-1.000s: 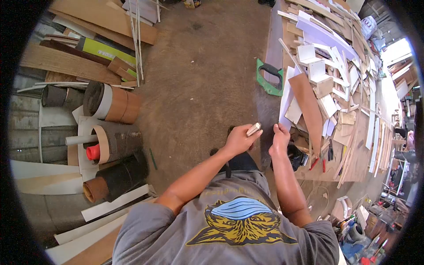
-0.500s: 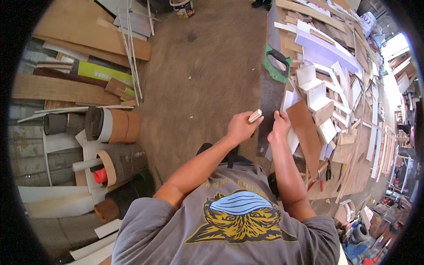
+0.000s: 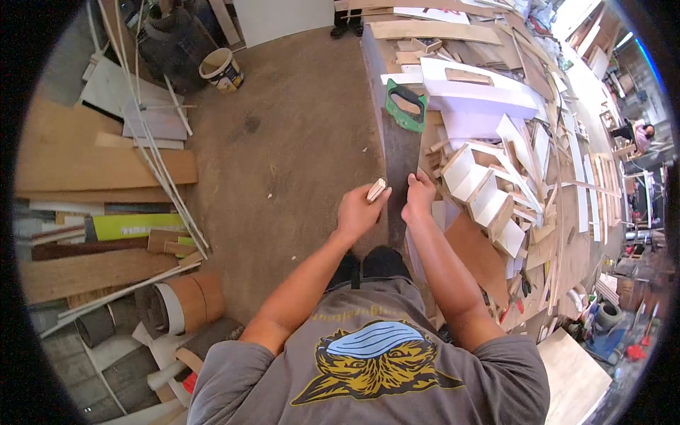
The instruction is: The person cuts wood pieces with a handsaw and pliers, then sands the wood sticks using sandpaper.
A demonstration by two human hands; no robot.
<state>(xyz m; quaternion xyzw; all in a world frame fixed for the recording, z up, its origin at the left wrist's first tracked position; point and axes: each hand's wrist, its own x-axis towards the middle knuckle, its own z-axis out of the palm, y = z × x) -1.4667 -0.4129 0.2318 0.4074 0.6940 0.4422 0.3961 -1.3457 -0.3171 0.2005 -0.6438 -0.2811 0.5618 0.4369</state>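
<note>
Far left: stacked boards (image 3: 106,170), a lime-green board (image 3: 138,227), dark rolls (image 3: 191,304) below. Then a bucket (image 3: 228,78) on the brown floor (image 3: 283,120).

Left hand (image 3: 361,216): fingers curled round a pale piece (image 3: 377,190), end poking out past the thumb; just beside the saw blade, can't tell if touching. Beyond, another person's shoes (image 3: 347,31).

Green-handled saw (image 3: 404,152): between the 2 hands, handle pointing away from the wearer, blade running back toward the body. Right hand (image 3: 420,197): narrow pinch on the blade's right edge, fingertips partly hidden. Step in hand looks like handling or steadying the saw by its blade; moving it calls for a firm pinch and fingers off the edge.

Right: worktable (image 3: 569,237) heaped with offcuts, a white box-like frame (image 3: 489,191), a brown board (image 3: 476,255) close by the right forearm. The clutter crowds that side.
</note>
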